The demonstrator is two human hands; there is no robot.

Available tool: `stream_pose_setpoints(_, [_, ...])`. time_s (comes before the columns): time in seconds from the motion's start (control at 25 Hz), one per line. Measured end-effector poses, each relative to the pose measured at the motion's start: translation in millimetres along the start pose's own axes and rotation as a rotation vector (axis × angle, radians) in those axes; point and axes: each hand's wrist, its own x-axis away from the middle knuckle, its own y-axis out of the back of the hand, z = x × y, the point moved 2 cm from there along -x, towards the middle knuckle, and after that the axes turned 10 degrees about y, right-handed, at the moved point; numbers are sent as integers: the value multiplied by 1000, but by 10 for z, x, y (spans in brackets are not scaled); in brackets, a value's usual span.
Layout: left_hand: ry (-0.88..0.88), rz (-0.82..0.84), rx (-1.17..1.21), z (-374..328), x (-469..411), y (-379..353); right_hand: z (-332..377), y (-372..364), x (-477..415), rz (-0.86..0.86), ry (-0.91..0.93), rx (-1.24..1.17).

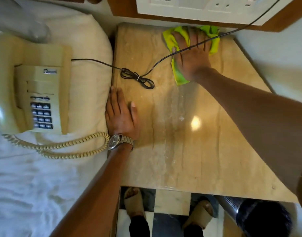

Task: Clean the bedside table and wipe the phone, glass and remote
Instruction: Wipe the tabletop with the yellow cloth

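The bedside table (189,151) has a beige marble top with wet streaks. My right hand (192,55) presses flat on a green-yellow cloth (178,77) at the table's far side, near the wall. My left hand (121,117) lies flat and empty on the table's left edge, a metal watch on its wrist. The beige phone (37,89) rests on a pillow on the bed to the left, its coiled cord (64,147) trailing toward my left wrist. A clear glass (27,26), blurred, lies above the phone on the bed. No remote is visible.
A thin black cable (138,77) runs from the phone across the table, over my right hand, up to the wall socket panel (198,9). A perforated metal bin (246,212) stands at the lower right. My sandalled feet (135,202) are on the chequered floor.
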Motion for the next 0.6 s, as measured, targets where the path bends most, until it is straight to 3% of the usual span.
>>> stream_pose_setpoints(0.28, [-10, 79, 1, 12, -15, 15, 339, -48, 572, 18, 135, 20])
stream_pose_setpoints(0.48, [-29, 145, -24, -39, 14, 93, 608, -124, 894, -10, 33, 9])
stream_pose_setpoints(0.6, [15, 280, 76, -7, -70, 154, 677, -156, 909, -28, 36, -4])
